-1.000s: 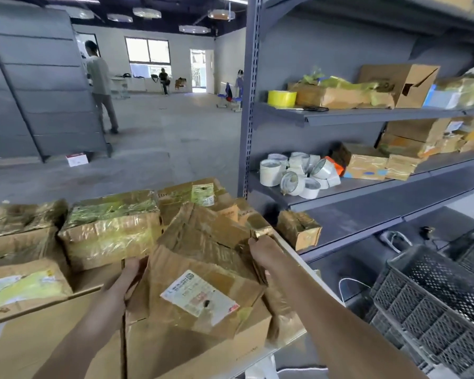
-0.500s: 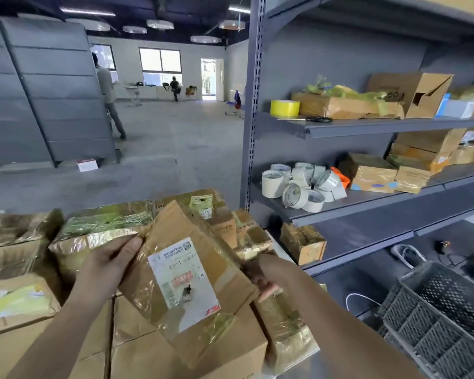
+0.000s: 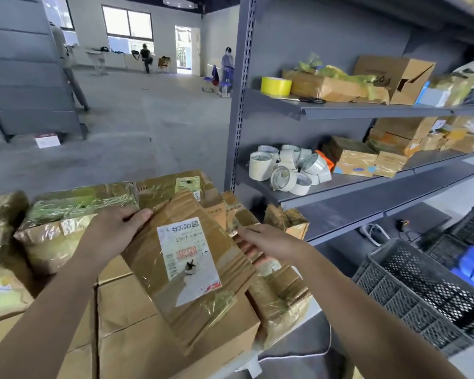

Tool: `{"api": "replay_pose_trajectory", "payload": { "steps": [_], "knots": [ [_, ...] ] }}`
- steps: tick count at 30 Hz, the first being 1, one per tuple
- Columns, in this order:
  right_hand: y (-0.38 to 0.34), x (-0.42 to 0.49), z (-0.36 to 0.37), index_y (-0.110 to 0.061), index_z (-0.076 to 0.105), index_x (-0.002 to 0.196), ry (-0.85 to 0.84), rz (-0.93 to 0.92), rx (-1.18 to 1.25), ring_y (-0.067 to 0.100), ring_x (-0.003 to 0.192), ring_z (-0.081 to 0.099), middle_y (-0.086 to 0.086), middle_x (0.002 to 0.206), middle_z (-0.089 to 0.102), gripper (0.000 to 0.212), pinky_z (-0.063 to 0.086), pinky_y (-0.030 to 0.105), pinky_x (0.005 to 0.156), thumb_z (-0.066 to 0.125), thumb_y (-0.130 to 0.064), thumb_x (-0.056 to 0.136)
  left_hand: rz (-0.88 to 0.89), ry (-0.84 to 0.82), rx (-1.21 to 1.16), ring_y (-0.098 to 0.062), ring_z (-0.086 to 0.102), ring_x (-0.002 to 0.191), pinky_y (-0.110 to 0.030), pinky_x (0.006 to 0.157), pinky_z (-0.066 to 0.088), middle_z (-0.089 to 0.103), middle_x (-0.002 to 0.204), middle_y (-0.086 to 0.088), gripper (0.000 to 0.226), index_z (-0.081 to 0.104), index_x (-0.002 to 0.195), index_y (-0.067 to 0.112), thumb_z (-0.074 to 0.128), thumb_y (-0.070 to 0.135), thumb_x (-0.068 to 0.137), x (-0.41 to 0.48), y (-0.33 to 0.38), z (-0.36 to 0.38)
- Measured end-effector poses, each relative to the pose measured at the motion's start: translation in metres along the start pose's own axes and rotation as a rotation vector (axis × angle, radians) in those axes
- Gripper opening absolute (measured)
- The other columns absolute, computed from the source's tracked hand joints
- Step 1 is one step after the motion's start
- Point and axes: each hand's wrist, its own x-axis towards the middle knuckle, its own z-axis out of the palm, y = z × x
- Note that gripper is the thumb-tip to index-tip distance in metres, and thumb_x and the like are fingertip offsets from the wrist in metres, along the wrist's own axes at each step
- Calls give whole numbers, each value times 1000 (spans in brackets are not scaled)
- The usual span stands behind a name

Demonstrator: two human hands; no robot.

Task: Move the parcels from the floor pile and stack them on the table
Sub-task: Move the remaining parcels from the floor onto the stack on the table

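A flat brown parcel [image 3: 200, 299] with a white shipping label, wrapped in clear tape, is tilted above the stacked parcels. My left hand [image 3: 112, 232] grips its upper left edge. My right hand [image 3: 268, 243] holds its right edge, fingers tucked under it. Below it lie plain cardboard boxes [image 3: 132, 310] and, to the left, tape-wrapped parcels [image 3: 66, 225] stacked on the table, whose white edge [image 3: 241, 359] shows at the bottom. The floor pile is out of sight.
A grey metal shelf rack [image 3: 340, 110] stands right, holding tape rolls [image 3: 288, 170], a yellow roll [image 3: 275, 86] and more parcels. Dark plastic crates [image 3: 422, 294] sit on the floor at lower right. People stand far across the concrete floor.
The labelled parcel has been lifted off the stack and tilted up, label now facing me. Both hands moved with it; my view has shifted slightly closer and right.
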Motion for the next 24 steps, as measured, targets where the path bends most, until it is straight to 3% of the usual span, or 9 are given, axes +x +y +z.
{"api": "replay_pose_trajectory", "payload": {
  "steps": [3, 6, 11, 15, 16, 18, 20, 22, 24],
  "knots": [
    [-6, -2, 6, -28, 56, 99, -35, -23, -120, 0, 69, 59, -7, 86, 58, 23, 50, 17, 60, 38, -42, 103, -31, 2, -16, -14, 54, 72, -30, 65, 40, 64, 85, 1, 23, 68, 85, 23, 54, 39, 95, -3, 1, 12],
    [0, 7, 3, -26, 55, 113, -61, -32, -205, 2, 72, 56, -10, 81, 57, 26, 47, 17, 62, 32, -36, 105, -100, 30, -73, -18, 57, 73, -28, 57, 42, 65, 87, -1, 18, 67, 93, 17, 54, 29, 95, -7, 2, 26],
    [15, 14, -17, -21, 61, 101, -145, -56, 19, 5, 67, 66, -7, 81, 66, 35, 54, 26, 65, 39, -49, 101, -262, 103, -262, -23, 59, 96, -41, 84, 49, 61, 107, 1, 29, 57, 120, 21, 59, 29, 93, -13, -2, 53],
    [21, 23, -31, -26, 56, 126, -236, -110, 70, 18, 92, 71, -3, 117, 67, 48, 59, 38, 79, 42, -60, 95, -409, 142, -377, -25, 57, 107, -43, 93, 47, 55, 125, -2, 68, 33, 146, 19, 65, 35, 88, -27, -6, 70],
    [19, 23, -31, -28, 56, 125, -253, -123, 40, 15, 92, 70, -5, 118, 65, 45, 59, 37, 80, 43, -59, 95, -455, 144, -405, -26, 58, 109, -44, 94, 48, 56, 128, -6, 70, 32, 146, 16, 65, 37, 88, -29, -8, 71],
    [16, 23, -27, -32, 52, 125, -279, -144, -24, 8, 93, 66, -12, 114, 60, 37, 59, 29, 76, 43, -55, 97, -532, 111, -442, -25, 62, 101, -42, 83, 52, 64, 119, -8, 55, 49, 133, 10, 63, 41, 89, -39, -9, 73],
    [14, 28, -23, -29, 44, 139, -284, -166, -50, 6, 98, 63, -15, 118, 56, 51, 57, 23, 69, 48, -54, 95, -587, 6, -457, -24, 67, 93, -40, 75, 54, 71, 104, -5, 42, 61, 114, 14, 61, 48, 88, -51, -10, 74],
    [14, 34, -19, -27, 39, 145, -269, -192, -76, 10, 100, 62, -9, 129, 54, 60, 54, 21, 63, 54, -54, 93, -594, -80, -473, -23, 68, 94, -43, 82, 55, 74, 99, -1, 44, 63, 111, 21, 64, 55, 82, -59, -15, 75],
    [11, 39, -16, -28, 39, 145, -263, -193, -89, 14, 101, 63, -5, 131, 54, 61, 53, 20, 61, 57, -52, 92, -563, -85, -486, -22, 68, 95, -41, 78, 56, 73, 101, 1, 47, 61, 114, 22, 67, 54, 80, -65, -18, 75]
  ]
}}
